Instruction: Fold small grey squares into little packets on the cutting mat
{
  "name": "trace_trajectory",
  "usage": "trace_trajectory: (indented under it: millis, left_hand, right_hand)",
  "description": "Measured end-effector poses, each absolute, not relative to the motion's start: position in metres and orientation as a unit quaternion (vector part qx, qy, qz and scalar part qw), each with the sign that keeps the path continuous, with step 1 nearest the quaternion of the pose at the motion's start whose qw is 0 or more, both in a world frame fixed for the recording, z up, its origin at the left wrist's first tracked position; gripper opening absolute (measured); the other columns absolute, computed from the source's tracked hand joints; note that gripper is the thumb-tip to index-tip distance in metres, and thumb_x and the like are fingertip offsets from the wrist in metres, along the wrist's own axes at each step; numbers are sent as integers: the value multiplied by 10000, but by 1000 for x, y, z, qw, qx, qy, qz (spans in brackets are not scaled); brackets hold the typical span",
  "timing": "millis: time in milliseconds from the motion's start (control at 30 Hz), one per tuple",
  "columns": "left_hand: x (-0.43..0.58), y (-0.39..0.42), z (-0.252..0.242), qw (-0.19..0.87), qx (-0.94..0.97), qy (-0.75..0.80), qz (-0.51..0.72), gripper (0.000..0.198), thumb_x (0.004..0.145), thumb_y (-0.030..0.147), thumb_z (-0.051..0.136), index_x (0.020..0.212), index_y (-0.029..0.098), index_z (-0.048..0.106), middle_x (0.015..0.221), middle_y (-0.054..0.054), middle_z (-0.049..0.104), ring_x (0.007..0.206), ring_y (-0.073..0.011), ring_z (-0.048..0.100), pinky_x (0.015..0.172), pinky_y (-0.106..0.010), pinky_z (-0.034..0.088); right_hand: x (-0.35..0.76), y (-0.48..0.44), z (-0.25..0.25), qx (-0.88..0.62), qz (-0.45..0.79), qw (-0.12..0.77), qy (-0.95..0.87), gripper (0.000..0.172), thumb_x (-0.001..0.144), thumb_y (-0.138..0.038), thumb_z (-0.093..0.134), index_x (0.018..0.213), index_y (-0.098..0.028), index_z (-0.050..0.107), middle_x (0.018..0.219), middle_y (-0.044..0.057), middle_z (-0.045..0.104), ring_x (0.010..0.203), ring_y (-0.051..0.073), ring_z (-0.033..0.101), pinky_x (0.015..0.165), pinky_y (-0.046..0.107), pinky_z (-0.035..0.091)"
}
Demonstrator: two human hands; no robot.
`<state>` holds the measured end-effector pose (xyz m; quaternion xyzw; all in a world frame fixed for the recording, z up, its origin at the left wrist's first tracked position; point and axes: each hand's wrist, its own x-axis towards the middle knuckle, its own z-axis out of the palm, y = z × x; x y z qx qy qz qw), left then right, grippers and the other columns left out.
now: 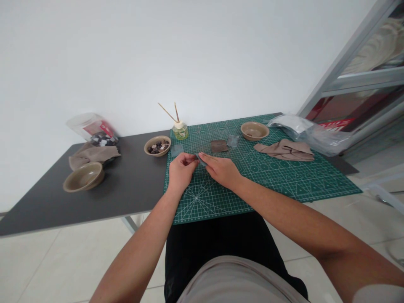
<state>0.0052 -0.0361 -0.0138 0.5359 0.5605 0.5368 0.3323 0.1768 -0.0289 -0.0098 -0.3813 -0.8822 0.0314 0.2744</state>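
My left hand and my right hand meet over the green cutting mat. Between their fingertips they pinch a small grey fabric pouch, mostly covered by the fingers. A flat blue-grey pouch lies just beyond my left hand. Past my right hand lie a brown pouch and a lighter grey pouch. Left of the mat's edge, a tan bowl holds dark and pale stones.
A reed diffuser stands at the mat's back left. A bowl, a brown cloth and a clear plastic bag sit rightward. Another bowl, a cloth and a bag of stones occupy the dark table's left.
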Motion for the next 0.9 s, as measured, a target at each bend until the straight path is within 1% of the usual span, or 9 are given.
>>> trace_trajectory:
  millis: [67,167,233,367,567,667,733,800,900]
  left_hand:
    - [5,-36,-13,326,542,561,534,120,668,222,710,764,172,657,677,24,662,629,-119,594,618,-235,458]
    - [6,-37,-11,300,562,567,523,53,679,191,674,684,178,623,604,45,609,572,-102,548,576,-222,430]
    - [6,-37,-10,301,559,565,527,58,676,190,676,686,179,620,610,45,615,572,-103,555,579,-224,434]
    - [6,-36,-12,329,541,552,542,130,664,218,711,768,177,644,681,20,673,631,-127,613,628,-246,467]
    - [7,-37,-12,318,550,549,543,92,665,192,700,708,182,620,629,37,639,582,-109,573,587,-233,448]
    - [8,-37,-11,321,535,540,565,145,655,215,738,715,181,610,649,34,641,594,-110,583,598,-237,459]
    - [8,-37,-11,324,530,523,584,179,654,216,755,747,183,606,658,36,637,609,-112,598,614,-240,469]
    - [8,-36,-11,325,535,496,602,226,668,206,755,845,193,615,638,52,615,602,-111,603,619,-239,473]
    - [8,-36,-12,330,549,473,606,264,708,214,741,952,200,640,625,61,602,590,-105,602,626,-239,478]
  right_hand:
    - [177,-29,-10,-379,34,276,-883,477,926,-114,457,1397,-151,516,1393,76,571,1206,184,619,983,319,540]
    - [176,-29,-12,-368,26,272,-889,478,934,-130,446,1406,-169,508,1426,71,536,1190,193,630,968,334,549]
    - [176,-29,-13,-367,28,276,-888,478,934,-133,446,1406,-173,509,1424,66,541,1193,189,628,973,327,544]
    - [177,-28,-15,-387,44,289,-875,482,930,-142,461,1407,-183,507,1368,56,602,1169,177,642,959,302,546]
    - [177,-30,-11,-366,45,288,-884,499,918,-117,464,1412,-175,503,1399,72,574,1217,189,611,987,317,530]
    - [177,-29,-11,-388,61,282,-875,487,927,-138,474,1412,-171,505,1344,80,623,1137,202,660,937,325,552]
    - [177,-27,-12,-410,73,283,-864,465,938,-161,476,1401,-167,520,1275,82,672,1065,203,692,908,323,556]
    - [178,-26,-12,-427,84,295,-851,454,945,-172,472,1396,-171,529,1224,77,701,1019,199,707,888,315,557]
    - [180,-24,-11,-446,98,325,-828,448,954,-183,458,1396,-181,533,1203,66,712,981,191,716,870,304,557]
